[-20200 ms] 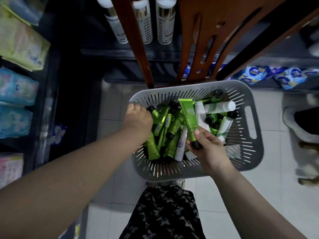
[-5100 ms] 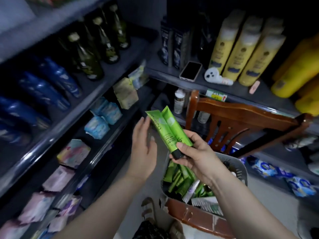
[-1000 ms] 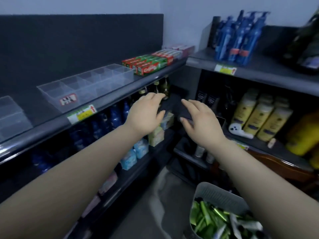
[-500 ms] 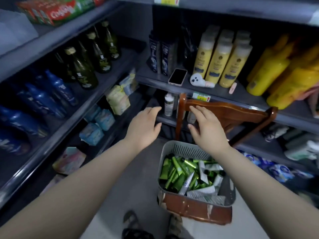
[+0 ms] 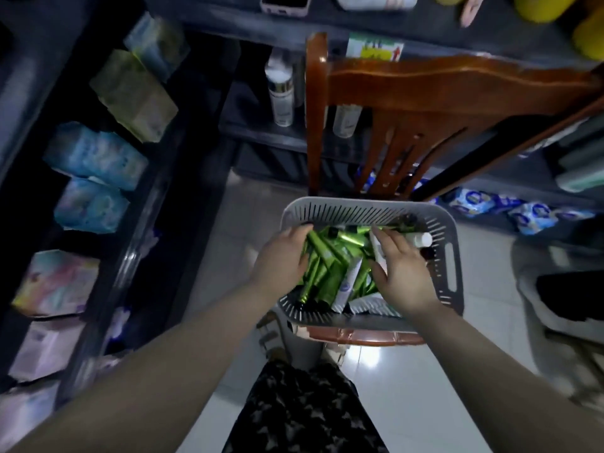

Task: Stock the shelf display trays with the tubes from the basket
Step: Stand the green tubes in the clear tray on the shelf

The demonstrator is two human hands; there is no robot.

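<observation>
A grey slotted basket (image 5: 447, 276) sits on the seat of a brown wooden chair (image 5: 425, 89). It holds several green tubes (image 5: 330, 256) and a few white tubes (image 5: 348, 286). My left hand (image 5: 282, 259) reaches into the basket's left side, its fingers spread over the green tubes. My right hand (image 5: 400, 273) lies over the right half of the pile with fingers extended, touching a white tube. Neither hand plainly grips a tube. The display trays are out of view.
Dark shelves on the left carry soft packs in blue (image 5: 94, 158), yellow-green and pink. A shelf behind the chair holds white bottles (image 5: 279, 93), and a phone (image 5: 284, 1) lies higher up. Blue packets (image 5: 523, 214) lie low at right. The floor is pale tile.
My view has dropped from the upper shelves to the basket. Both hands, empty and raised half a second ago, have come down into the basket onto the tubes.
</observation>
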